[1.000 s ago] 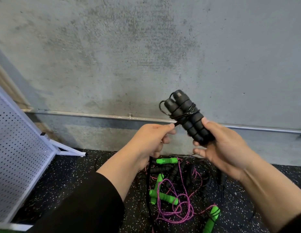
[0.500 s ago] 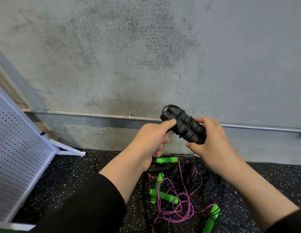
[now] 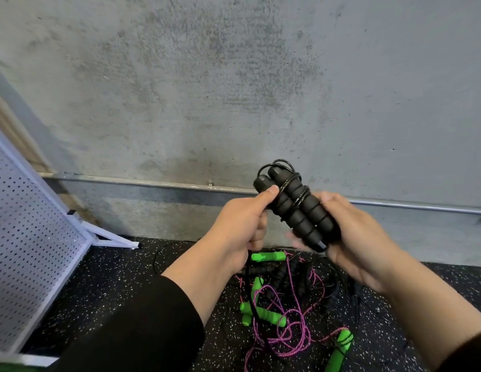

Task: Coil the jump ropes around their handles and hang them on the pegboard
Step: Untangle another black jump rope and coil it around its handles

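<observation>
Presently, item one: black jump rope, two foam handles laid side by side with thin black cord wound around them, held in the air in front of the concrete wall. Right hand cups the lower ends of the handles, fingers curled round them, though the fingertips are blurred. Left hand has its grip pinched, thumb pressed against the upper end of the nearer handle; whether it pins the cord's free end cannot be told. A small loop of cord stands proud above the handle tops. Risk, as judged: the wraps look loosely spaced, so if the thumb lifts before the end is tucked, the springy cord may unwind and the handles part. The proud loop could snag on the way over. Item two: a tangle of ropes on the speckled floor directly below, green handles, pink and black cords mixed; a dropped end could catch there. Item three: white pegboard, leaning at the left, well apart from the hands; no hooks are visible on it.
</observation>
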`<control>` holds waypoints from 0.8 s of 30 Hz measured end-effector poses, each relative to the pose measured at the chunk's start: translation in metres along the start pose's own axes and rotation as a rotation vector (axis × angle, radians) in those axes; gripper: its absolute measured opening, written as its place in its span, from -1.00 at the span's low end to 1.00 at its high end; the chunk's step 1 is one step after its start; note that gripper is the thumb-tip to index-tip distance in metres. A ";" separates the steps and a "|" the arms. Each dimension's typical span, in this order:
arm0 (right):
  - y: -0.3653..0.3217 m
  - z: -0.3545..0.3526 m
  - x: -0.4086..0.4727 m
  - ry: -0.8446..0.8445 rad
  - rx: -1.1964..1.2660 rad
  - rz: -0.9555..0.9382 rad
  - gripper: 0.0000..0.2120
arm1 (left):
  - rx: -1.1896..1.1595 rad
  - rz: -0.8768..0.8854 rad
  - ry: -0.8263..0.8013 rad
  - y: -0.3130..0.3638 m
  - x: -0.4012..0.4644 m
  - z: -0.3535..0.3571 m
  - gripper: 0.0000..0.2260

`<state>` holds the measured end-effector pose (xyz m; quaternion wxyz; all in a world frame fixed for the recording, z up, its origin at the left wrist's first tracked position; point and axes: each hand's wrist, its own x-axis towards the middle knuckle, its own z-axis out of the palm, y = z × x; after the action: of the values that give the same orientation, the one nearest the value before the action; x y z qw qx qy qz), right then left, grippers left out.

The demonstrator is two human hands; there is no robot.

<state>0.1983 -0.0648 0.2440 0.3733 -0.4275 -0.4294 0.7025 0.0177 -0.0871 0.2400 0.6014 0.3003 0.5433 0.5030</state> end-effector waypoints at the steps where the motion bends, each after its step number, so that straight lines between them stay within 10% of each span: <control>1: -0.001 0.000 -0.002 -0.056 0.064 0.120 -0.62 | 0.003 0.002 -0.003 0.000 -0.001 0.001 -0.58; 10: -0.003 -0.002 0.005 0.047 -0.006 0.008 -0.62 | 0.200 -0.013 -0.060 0.001 -0.003 0.002 -0.52; 15: 0.002 -0.002 0.009 0.203 -0.416 -0.156 -0.78 | 0.226 -0.114 -0.106 -0.001 -0.004 0.005 -0.43; 24: 0.012 -0.004 0.008 0.219 -1.182 -0.323 -0.41 | 0.114 -0.178 -0.125 0.000 -0.004 0.002 -0.42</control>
<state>0.1974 -0.0613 0.2294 0.2168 -0.5613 -0.7641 0.2327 0.0203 -0.0901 0.2418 0.6585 0.3153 0.5568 0.3962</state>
